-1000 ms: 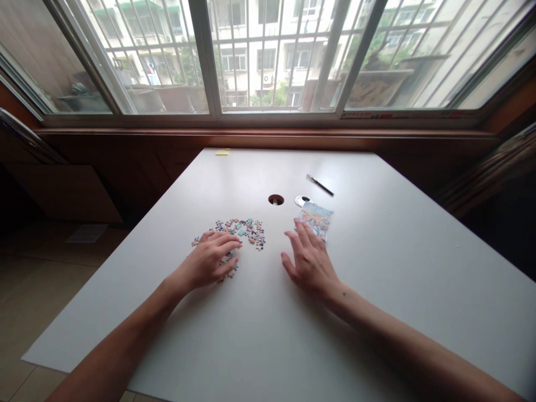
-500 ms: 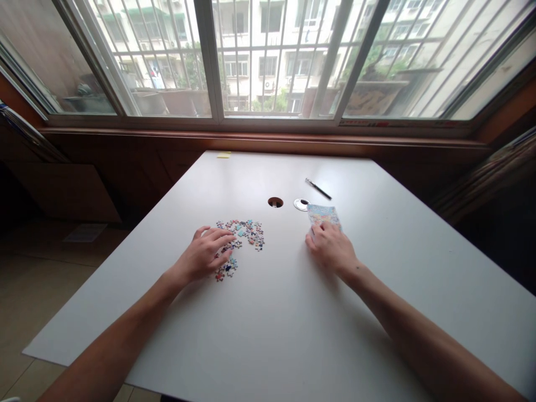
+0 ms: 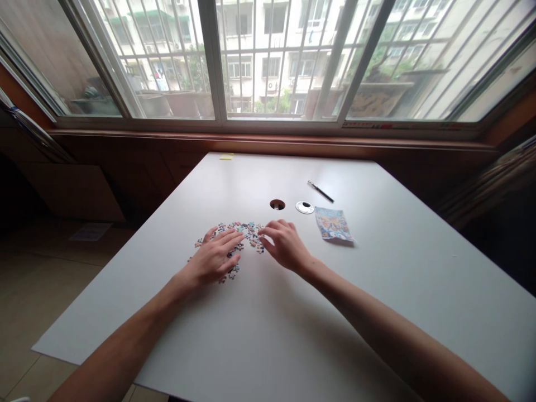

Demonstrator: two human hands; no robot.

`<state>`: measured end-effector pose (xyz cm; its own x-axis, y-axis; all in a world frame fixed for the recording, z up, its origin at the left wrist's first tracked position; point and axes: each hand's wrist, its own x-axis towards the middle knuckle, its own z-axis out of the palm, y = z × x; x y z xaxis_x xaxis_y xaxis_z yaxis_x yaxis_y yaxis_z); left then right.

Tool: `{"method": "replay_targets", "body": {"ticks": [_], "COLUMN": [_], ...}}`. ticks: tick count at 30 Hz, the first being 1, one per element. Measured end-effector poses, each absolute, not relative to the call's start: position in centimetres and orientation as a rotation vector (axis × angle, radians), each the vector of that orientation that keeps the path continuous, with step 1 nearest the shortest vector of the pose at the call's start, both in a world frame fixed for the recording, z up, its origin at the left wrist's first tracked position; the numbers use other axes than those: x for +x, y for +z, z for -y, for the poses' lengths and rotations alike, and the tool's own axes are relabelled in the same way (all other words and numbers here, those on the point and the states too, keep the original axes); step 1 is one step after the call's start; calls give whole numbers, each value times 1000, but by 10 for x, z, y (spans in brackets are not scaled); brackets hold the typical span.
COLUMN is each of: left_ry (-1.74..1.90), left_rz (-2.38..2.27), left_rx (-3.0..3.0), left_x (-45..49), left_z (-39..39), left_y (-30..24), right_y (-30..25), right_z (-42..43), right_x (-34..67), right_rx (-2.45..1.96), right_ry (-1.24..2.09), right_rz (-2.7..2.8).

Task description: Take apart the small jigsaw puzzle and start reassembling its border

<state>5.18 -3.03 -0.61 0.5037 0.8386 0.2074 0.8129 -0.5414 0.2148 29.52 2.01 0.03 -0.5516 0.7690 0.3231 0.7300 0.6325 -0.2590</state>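
Small jigsaw puzzle pieces [image 3: 252, 234] lie in a loose, many-coloured heap on the white table. Over the left part of this heap rests my left hand [image 3: 215, 257], palm down, fingers spread across the pieces and hiding some of them. At the heap's right edge is my right hand [image 3: 285, 243], its fingers bent and apart, the tips touching or just beside the outer pieces; I see nothing held in it. To the right of that hand a printed paper sheet [image 3: 334, 225] with a colourful picture lies by itself, its near corner slightly curled.
Beyond the heap are a round cable hole [image 3: 277, 205] and its silvery ring cover [image 3: 305, 207]. A black pen [image 3: 321, 191] lies behind the sheet. Yellow sticky notes [image 3: 226, 157] are at the far left table edge, below a barred window.
My right hand has let go of the printed sheet and moved left to the puzzle pieces. My left hand has pushed over the heap, and more pieces show on its left side.
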Motion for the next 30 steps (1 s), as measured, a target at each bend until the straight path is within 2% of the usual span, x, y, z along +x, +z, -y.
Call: {"method": "replay_targets", "body": {"ticks": [5,9,24,30], "left_ry": [779,908,1004,952], "left_rz": [-1669,-1742,-1803,-1798], "left_rx": [2542,2480,2364,2376], "left_x": [33,31,35,36], "left_z": [29,29,30,29], "left_y": [0,3,-4,-6], "right_y": [-4,-10,-5,14], "right_z": [-48,-57,-58,-56], "right_x": [235,225,226,281], "right_rx": [-1170,-1234,-1144,-1066], "right_ry": [199,254,489,528], "right_rz": [2506,2481,2398,2313]}}
